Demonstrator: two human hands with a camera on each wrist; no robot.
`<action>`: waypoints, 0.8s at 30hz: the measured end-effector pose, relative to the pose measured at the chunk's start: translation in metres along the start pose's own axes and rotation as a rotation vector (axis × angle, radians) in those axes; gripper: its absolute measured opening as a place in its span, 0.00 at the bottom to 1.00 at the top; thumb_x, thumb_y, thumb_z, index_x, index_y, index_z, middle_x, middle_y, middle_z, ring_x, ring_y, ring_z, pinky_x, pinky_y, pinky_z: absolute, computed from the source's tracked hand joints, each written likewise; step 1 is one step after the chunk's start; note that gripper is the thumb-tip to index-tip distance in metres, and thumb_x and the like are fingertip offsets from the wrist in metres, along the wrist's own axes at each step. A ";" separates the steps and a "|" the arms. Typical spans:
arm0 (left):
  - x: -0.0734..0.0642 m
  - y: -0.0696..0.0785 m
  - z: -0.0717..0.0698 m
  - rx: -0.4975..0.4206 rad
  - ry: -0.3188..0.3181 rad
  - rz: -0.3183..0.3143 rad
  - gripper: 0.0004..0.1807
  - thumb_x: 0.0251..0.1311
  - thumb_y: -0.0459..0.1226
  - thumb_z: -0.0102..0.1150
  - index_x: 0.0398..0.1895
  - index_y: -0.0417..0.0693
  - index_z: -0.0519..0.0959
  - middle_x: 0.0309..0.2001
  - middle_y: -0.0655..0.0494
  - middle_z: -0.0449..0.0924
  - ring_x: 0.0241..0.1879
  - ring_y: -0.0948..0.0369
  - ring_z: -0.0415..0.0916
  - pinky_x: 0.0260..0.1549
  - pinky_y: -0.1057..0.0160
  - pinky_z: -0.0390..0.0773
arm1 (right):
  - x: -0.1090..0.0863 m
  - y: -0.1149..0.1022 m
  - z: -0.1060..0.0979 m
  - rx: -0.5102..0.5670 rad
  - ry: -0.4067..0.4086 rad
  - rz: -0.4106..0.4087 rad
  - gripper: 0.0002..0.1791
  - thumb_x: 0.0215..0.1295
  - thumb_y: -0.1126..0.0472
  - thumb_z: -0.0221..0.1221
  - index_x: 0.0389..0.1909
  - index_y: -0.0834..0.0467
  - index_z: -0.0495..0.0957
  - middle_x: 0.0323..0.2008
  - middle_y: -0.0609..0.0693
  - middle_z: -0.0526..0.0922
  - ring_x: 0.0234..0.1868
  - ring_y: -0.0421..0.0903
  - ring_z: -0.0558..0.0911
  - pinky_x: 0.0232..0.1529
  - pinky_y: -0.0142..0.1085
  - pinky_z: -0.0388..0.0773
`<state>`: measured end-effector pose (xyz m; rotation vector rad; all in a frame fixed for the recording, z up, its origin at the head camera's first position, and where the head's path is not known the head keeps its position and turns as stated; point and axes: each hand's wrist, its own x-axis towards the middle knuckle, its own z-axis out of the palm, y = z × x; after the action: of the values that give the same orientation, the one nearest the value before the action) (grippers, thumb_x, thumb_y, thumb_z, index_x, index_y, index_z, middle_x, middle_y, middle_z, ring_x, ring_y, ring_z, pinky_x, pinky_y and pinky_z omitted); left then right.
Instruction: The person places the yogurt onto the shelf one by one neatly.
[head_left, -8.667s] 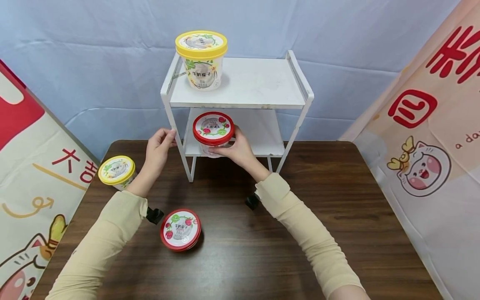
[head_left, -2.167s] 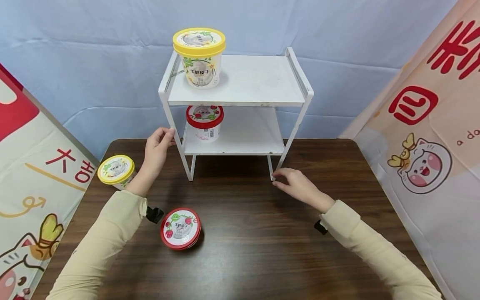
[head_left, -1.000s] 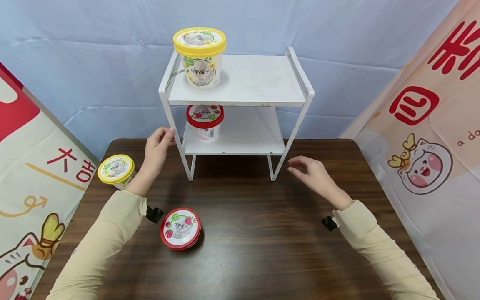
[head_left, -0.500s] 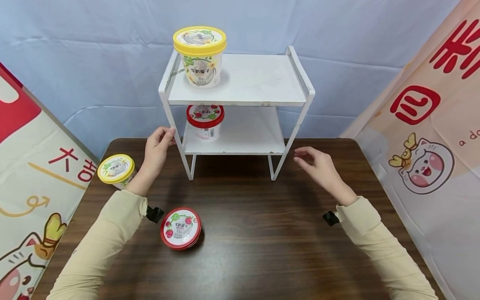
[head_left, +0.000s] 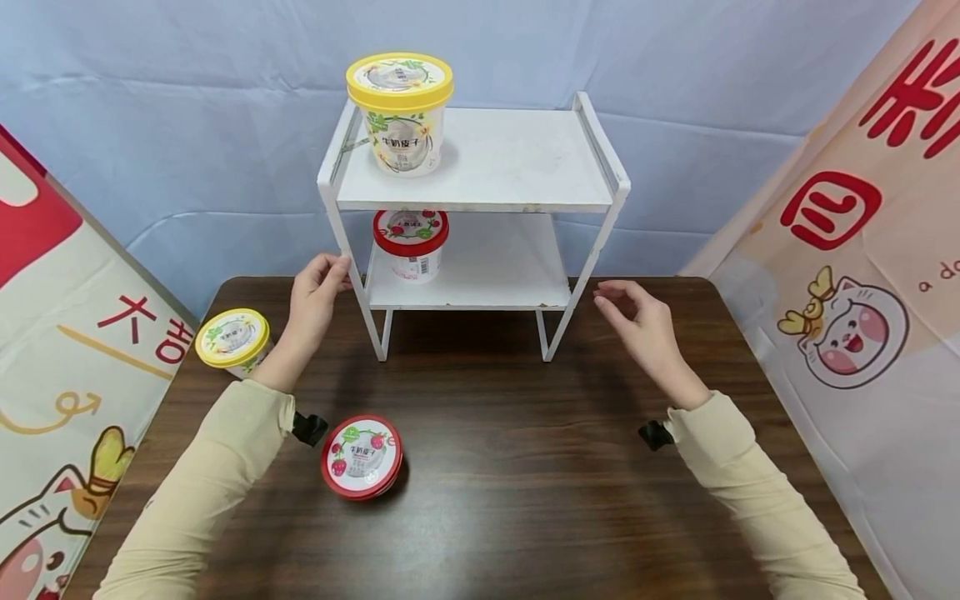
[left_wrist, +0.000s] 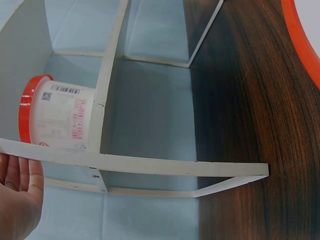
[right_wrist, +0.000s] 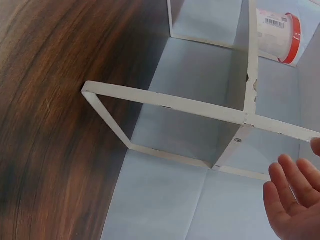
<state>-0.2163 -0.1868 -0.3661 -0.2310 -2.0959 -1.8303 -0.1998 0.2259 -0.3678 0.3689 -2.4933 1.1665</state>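
A white two-tier shelf rack (head_left: 480, 196) stands at the back of the table. My left hand (head_left: 313, 300) holds its left front post between thumb and fingers; in the left wrist view the fingers (left_wrist: 22, 175) show beside the post. On the top tier sits a yellow-lidded ice cream tub (head_left: 405, 137), and on the lower tier, at the left, a red-lidded tub (head_left: 412, 250). My right hand (head_left: 645, 329) hovers right of the right front post with nothing in it, fingers loosely bent and thumb apart.
Another red-lidded tub (head_left: 362, 458) stands on the brown table (head_left: 525, 483) at the front left. A second yellow-lidded tub (head_left: 234, 340) is at the left edge, partly behind my left forearm. Printed banners (head_left: 847, 333) flank the table.
My right hand let go of the red-lidded tub on the lower tier, went to the right front leg, then moved right and up beside the rack. The left hand has stayed put.
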 end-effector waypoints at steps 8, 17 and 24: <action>0.000 0.002 0.001 -0.009 0.006 -0.009 0.11 0.66 0.36 0.46 0.30 0.37 0.71 0.28 0.64 0.73 0.31 0.68 0.72 0.37 0.68 0.76 | 0.005 -0.011 -0.001 0.099 0.014 0.087 0.16 0.64 0.57 0.55 0.48 0.62 0.75 0.43 0.58 0.81 0.35 0.26 0.75 0.33 0.22 0.69; -0.001 0.003 0.000 0.004 -0.004 -0.005 0.13 0.66 0.37 0.46 0.31 0.34 0.70 0.29 0.62 0.72 0.32 0.68 0.72 0.38 0.66 0.76 | 0.006 -0.048 -0.005 0.227 0.056 0.098 0.14 0.63 0.65 0.54 0.45 0.72 0.73 0.36 0.47 0.81 0.36 0.30 0.76 0.36 0.21 0.71; -0.001 0.002 0.000 0.006 -0.009 -0.003 0.13 0.66 0.37 0.46 0.31 0.34 0.70 0.29 0.62 0.72 0.32 0.67 0.72 0.39 0.64 0.76 | 0.011 -0.048 0.001 0.420 0.109 0.103 0.14 0.62 0.70 0.53 0.44 0.78 0.71 0.29 0.39 0.78 0.33 0.33 0.78 0.37 0.23 0.75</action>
<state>-0.2149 -0.1866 -0.3645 -0.2360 -2.1084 -1.8280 -0.1918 0.1943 -0.3303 0.2763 -2.1859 1.7071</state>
